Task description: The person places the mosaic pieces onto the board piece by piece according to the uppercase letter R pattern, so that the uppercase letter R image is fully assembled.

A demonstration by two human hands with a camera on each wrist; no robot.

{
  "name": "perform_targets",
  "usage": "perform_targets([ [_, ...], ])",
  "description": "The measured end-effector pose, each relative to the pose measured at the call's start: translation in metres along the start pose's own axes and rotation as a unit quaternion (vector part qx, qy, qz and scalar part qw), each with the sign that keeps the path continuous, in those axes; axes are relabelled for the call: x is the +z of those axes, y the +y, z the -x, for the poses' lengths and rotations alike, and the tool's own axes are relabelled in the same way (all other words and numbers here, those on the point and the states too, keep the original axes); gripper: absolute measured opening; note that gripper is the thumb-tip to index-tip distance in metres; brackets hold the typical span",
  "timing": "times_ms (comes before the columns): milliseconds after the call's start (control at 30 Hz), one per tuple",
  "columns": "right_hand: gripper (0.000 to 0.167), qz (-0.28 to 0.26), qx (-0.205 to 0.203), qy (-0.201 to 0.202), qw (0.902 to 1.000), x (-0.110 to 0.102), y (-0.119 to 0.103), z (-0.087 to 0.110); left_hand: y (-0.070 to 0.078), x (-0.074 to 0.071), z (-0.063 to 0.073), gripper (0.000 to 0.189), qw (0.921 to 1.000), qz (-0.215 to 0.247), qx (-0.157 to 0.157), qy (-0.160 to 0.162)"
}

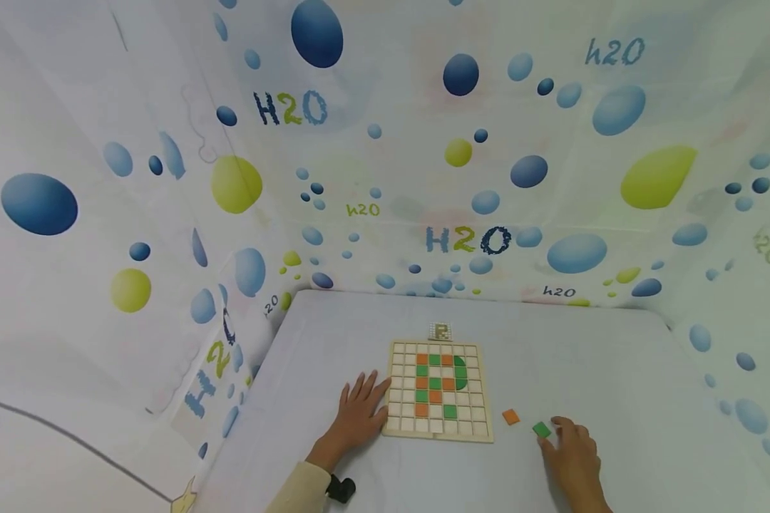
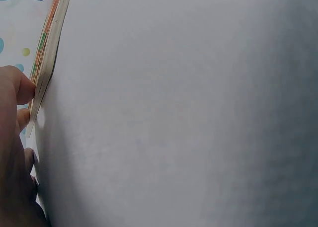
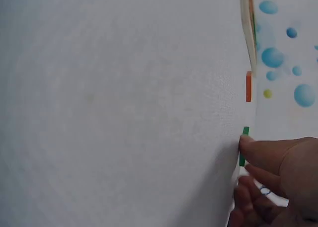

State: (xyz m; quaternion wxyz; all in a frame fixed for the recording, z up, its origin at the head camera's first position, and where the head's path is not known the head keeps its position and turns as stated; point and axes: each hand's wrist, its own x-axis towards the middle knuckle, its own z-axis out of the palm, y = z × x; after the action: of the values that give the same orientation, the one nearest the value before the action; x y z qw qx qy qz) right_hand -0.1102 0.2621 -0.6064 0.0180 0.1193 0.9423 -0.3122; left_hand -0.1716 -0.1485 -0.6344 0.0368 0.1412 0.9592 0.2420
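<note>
A square wooden grid board (image 1: pixel 436 436) lies on the table, with orange and green tiles set among its pale squares in a P-like shape. My left hand (image 1: pixel 359 410) rests along the board's left side, fingers spread and thumb at the edge; in the left wrist view its fingertips meet the rim of the board (image 2: pixel 48 63). To the right of the board, my right hand (image 1: pixel 574 456) pinches a small green tile (image 1: pixel 541 429) at the table surface. The right wrist view shows the thumb against that green tile (image 3: pixel 242 160). An orange tile (image 1: pixel 510 417) lies between it and the board.
A small patterned card (image 1: pixel 440 331) sits just behind the board. Beside the left sleeve is a black object (image 1: pixel 341 489). White sheeting with blue and green spots (image 1: pixel 529 171) surrounds the white-covered table (image 1: pixel 571 356) at the back and sides.
</note>
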Motion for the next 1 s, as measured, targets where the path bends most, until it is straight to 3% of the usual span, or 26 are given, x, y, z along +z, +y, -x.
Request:
perform_targets([
  [133,0.037,0.001,-0.032,-0.014,0.9994,0.002,0.007,-0.002,0.000,-0.001,0.001,0.057,1.0000,0.002,0.004,0.003],
  [300,0.043,0.000,-0.043,-0.035,0.9984,0.007,0.006,-0.006,0.002,-0.003,0.002,0.057,0.9999,0.008,0.008,0.002],
  [567,0.031,0.001,-0.076,-0.059,0.9954,0.015,0.000,-0.007,0.004,-0.006,0.003,0.056,0.9997,0.015,0.012,0.016],
  [1000,0.024,-0.021,-0.109,-0.086,0.9901,0.021,-0.015,0.007,0.004,-0.006,0.003,0.058,0.9999,0.007,-0.007,-0.006],
])
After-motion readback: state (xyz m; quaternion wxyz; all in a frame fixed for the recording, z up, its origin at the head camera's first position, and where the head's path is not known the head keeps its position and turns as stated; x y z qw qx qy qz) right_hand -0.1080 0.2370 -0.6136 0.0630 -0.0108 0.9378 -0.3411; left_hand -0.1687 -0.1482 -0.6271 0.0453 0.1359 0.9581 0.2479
